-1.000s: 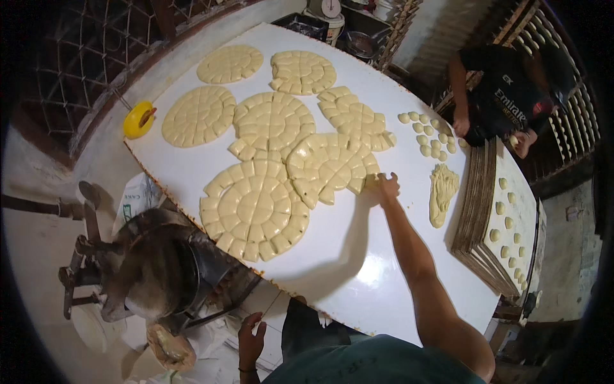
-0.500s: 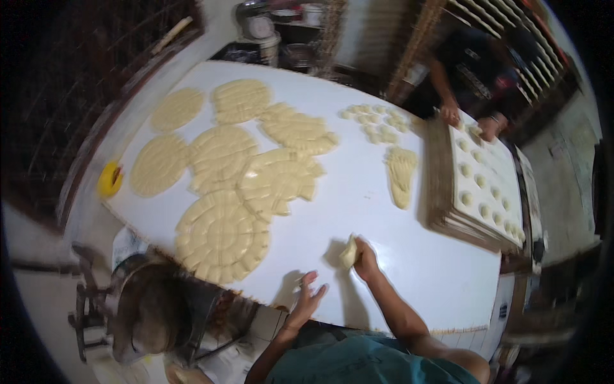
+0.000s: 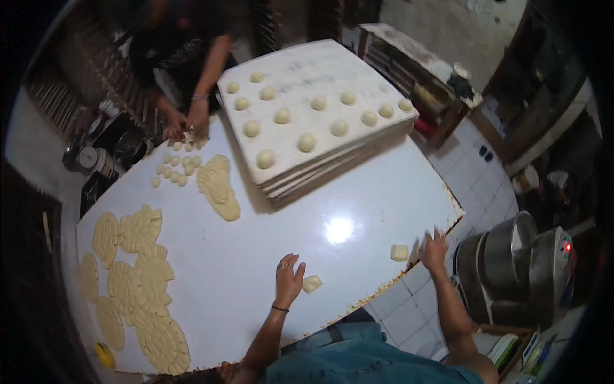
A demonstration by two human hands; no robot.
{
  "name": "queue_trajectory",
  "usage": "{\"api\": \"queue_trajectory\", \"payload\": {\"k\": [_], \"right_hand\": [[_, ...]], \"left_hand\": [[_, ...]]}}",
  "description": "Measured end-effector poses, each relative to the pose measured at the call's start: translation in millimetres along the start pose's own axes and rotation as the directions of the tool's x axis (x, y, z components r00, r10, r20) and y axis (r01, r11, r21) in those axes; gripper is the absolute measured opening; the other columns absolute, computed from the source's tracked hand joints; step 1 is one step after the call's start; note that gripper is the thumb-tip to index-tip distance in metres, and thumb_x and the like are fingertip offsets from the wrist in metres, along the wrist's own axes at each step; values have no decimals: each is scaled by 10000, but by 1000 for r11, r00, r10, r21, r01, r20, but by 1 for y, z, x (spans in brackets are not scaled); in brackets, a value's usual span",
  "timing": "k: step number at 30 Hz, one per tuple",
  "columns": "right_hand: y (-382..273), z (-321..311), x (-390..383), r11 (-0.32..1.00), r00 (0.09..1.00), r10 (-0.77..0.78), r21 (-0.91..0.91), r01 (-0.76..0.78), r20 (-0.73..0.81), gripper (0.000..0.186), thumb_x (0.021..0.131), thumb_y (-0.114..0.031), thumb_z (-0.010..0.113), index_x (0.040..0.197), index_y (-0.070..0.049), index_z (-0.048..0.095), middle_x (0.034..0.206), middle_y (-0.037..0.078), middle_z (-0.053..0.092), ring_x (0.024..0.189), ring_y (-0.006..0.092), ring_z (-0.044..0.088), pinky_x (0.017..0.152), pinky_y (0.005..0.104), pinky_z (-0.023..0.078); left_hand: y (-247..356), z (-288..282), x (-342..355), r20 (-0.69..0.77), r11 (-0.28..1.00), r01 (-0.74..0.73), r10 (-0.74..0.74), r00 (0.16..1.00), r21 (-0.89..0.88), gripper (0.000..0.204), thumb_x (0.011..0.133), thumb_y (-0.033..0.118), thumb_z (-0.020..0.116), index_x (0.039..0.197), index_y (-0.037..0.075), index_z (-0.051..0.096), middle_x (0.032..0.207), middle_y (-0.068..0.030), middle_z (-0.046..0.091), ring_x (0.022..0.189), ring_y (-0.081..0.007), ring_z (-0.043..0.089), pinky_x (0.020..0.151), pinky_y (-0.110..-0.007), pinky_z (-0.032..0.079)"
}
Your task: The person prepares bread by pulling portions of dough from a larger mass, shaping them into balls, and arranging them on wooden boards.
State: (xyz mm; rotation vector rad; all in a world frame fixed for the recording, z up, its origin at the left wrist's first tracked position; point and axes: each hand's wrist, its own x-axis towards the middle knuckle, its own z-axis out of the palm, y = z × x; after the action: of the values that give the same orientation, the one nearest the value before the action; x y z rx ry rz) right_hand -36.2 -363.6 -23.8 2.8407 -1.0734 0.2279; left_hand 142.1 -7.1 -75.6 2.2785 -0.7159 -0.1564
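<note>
Head view: you stand at the near edge of a white table (image 3: 256, 256).
Left hand (image 3: 289, 276): fingers spread, palm down on the table, holding nothing; a dough piece (image 3: 312, 283) lies just beside it, at its fingertips.
Right hand (image 3: 435, 246): open at the table's right corner, gripping nothing that shows; second dough piece (image 3: 400, 252) near it, a pale strip under the fingers too small to identify.
Boards (image 3: 320, 166): stacked at the far side, dough balls (image 3: 307, 142) in rows on top.
Cut rounds (image 3: 137, 275): scored dough discs, far left.
Co-worker's hands (image 3: 185, 125): working small dough bits (image 3: 173, 169) at the far left edge.
Risk: your second piece sits close to the corner; a sweep of your right hand could likely knock it to the floor.
</note>
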Motion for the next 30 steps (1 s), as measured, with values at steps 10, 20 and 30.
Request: {"api": "queue_trajectory", "payload": {"k": [10,20,30], "right_hand": [[-10,89,46,778,988,-3,621,101,-157,97,738,-54,593,710,-5,514,825,159,557,812,340,498,702,426,397],[-15,67,88,755,960,112,650,85,-256,36,760,32,559,777,14,534,802,159,548,820,359,495,739,437,394],[-25,78,81,795,938,18,575,196,-346,27,758,14,555,784,13,558,857,158,572,811,358,505,750,434,392]], "left_hand": [[-13,42,19,-60,984,12,-2,998,176,92,784,95,623,768,35,557,785,-130,576,763,-291,551,727,-411,450],[-44,45,52,-237,914,402,-380,894,52,33,779,2,586,762,11,559,803,-140,581,814,-314,537,778,-395,417],[-52,26,54,-433,901,248,-76,898,356,103,825,35,558,734,0,523,804,-157,562,754,-312,504,768,-399,410]]}}
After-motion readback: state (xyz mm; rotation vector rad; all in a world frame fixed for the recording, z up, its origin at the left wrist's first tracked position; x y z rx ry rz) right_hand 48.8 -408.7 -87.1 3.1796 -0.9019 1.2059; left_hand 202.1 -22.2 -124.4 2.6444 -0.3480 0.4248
